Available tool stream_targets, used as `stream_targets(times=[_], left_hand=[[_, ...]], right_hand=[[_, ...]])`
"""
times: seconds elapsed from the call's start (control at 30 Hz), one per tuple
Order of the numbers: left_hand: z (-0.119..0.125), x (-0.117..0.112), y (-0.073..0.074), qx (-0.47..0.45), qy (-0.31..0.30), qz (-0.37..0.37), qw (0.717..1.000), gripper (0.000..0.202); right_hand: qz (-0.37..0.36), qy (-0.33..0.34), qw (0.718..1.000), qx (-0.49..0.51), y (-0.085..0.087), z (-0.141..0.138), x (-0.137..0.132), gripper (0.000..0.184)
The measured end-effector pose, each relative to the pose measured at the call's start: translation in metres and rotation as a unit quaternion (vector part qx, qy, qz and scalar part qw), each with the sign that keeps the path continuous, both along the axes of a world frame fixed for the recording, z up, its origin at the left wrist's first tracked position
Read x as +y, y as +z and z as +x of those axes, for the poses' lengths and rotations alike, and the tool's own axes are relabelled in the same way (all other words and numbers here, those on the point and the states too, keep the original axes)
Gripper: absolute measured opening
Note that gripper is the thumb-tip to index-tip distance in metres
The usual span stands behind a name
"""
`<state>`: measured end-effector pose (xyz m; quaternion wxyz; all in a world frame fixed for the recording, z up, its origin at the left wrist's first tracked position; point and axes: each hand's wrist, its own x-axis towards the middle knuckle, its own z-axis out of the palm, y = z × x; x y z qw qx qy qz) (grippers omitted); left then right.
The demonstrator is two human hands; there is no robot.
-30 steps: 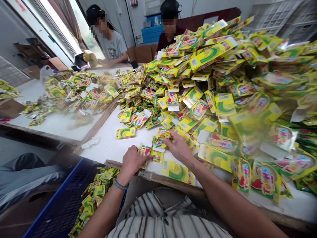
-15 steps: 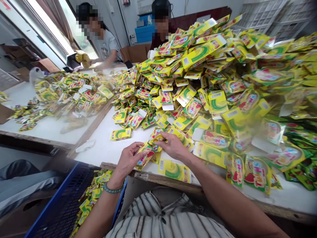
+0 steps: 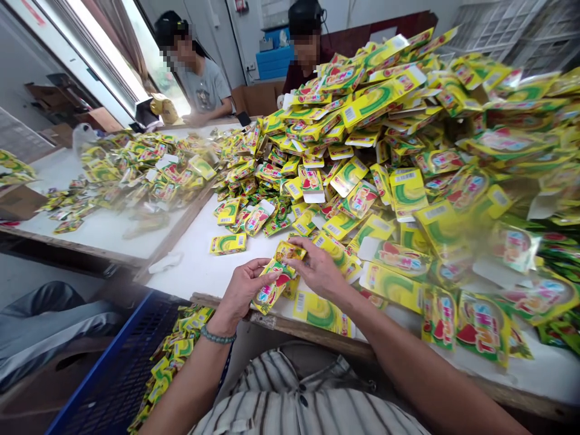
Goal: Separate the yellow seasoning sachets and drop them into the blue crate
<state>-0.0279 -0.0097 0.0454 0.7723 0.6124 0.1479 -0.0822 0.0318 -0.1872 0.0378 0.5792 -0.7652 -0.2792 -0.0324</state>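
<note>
My left hand is closed around a small yellow candy box with a watermelon picture, holding it tilted above the table's front edge. At the box's upper end, my right hand pinches a small yellow piece. Whether that piece is a packet or part of the box, I cannot tell, as the fingers partly cover it. Just below my hands, a flat yellow box lies at the table's edge. Another yellow box rests on the white tabletop to the left.
A tall heap of yellow boxes covers the middle and right. Green packets lie at the far right. Below left stands a blue crate with filled boxes. Two people sit across the table. A wooden strip divides the tabletop.
The camera view has shifted slightly, so the scene sits a little further right. Both hands stay together at the candy box; the yellow piece at its upper end shows at a slightly different angle.
</note>
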Motion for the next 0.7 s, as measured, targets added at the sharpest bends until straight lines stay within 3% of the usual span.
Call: stream_targets(times=[0.2,0.3,0.4,0.5,0.7], left_hand=[[-0.004,0.003,-0.002,-0.020,0.013,-0.010,1.000,0.052],[-0.005,-0.001,-0.003,-0.010,-0.012,-0.027,1.000,0.053],[-0.004,-0.004,-0.002,0.002,-0.040,-0.045,0.998,0.054],[-0.003,-0.003,-0.001,0.016,-0.025,-0.037,0.999,0.054],[-0.007,0.003,-0.004,-0.003,-0.025,-0.023,0.999,0.052]], right_hand=[[-0.059,-0.049,0.995,-0.068,-0.001,-0.002,0.003,0.019],[-0.074,-0.061,0.994,-0.060,-0.004,-0.005,0.006,0.016],[-0.042,-0.012,0.999,0.026,-0.003,-0.003,0.003,0.008],[0.010,0.052,0.994,0.100,0.002,0.000,-0.001,0.016],[-0.096,0.108,0.989,-0.008,0.007,-0.007,0.002,0.033]])
